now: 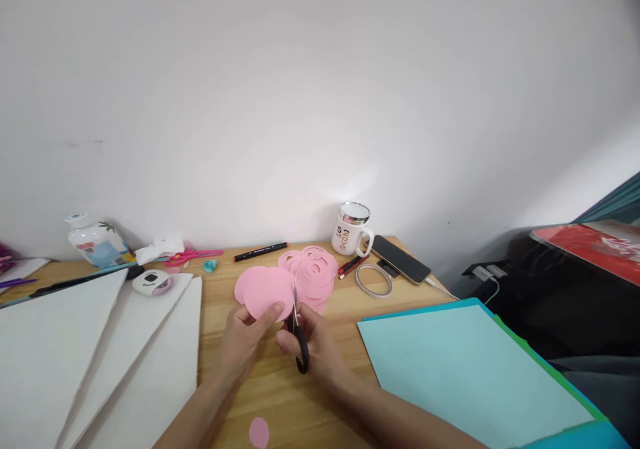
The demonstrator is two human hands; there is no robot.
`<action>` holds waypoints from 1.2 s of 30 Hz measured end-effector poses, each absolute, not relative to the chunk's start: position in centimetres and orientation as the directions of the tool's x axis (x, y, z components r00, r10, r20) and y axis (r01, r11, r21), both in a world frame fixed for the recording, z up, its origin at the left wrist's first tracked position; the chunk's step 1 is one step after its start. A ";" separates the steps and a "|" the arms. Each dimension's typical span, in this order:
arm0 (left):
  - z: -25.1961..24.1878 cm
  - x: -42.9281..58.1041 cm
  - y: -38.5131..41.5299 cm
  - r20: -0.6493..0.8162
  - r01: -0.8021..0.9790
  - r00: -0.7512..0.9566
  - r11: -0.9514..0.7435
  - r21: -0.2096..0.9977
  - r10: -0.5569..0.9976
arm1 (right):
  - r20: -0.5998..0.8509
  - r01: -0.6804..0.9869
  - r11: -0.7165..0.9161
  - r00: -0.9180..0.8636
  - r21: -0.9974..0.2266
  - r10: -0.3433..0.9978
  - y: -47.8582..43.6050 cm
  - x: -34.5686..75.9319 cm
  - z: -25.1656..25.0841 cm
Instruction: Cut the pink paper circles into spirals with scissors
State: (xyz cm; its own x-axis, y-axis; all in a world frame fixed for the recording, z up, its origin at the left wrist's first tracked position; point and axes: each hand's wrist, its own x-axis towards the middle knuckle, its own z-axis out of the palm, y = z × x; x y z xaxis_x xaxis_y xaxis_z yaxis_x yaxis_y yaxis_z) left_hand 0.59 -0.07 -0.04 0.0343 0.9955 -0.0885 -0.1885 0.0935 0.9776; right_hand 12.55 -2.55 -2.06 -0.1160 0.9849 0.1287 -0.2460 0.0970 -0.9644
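My left hand [243,337] pinches the lower edge of a pink paper circle [263,290], thumb on top. My right hand [314,346] grips black-handled scissors [299,339], whose blades point up into the circle's right edge. Behind the circle lies a pile of pink spiral-cut paper circles [313,272] on the wooden table [280,395]. A small pink paper disc [259,432] lies on the table near my forearms.
White paper sheets [75,355] fan out at the left, with a white punch [153,281], a bottle [95,242] and pink scissors [190,256] behind. A black marker [260,251], mug [351,229], phone [400,259] and tape ring [373,279] sit at the back. Light blue sheets [465,369] lie right.
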 end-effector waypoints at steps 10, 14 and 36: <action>0.2 -0.3 0.2 0.047 0.150 0.014 -0.048 0.987 0.999 | 0.115 -0.287 0.065 -0.160 -0.956 0.980 -2.4 12.8 -2.0; -0.2 -0.6 0.4 0.076 0.177 0.006 -0.076 0.981 0.997 | 0.104 -0.270 0.055 -0.168 -0.961 0.980 -2.6 12.8 -1.8; -0.7 -0.8 0.7 0.123 0.124 0.024 -0.125 0.984 0.992 | 0.076 -0.255 0.038 -0.140 -0.966 0.987 -2.5 12.4 -2.6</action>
State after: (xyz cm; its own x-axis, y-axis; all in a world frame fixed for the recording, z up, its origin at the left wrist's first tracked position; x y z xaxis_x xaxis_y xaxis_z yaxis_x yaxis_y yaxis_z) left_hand -0.79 0.66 -0.66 0.0242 0.9921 0.1227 0.1240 -0.1248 0.9844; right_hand 12.39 -2.50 -2.59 -0.1398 0.9873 0.0759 -0.2550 0.0382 -0.9662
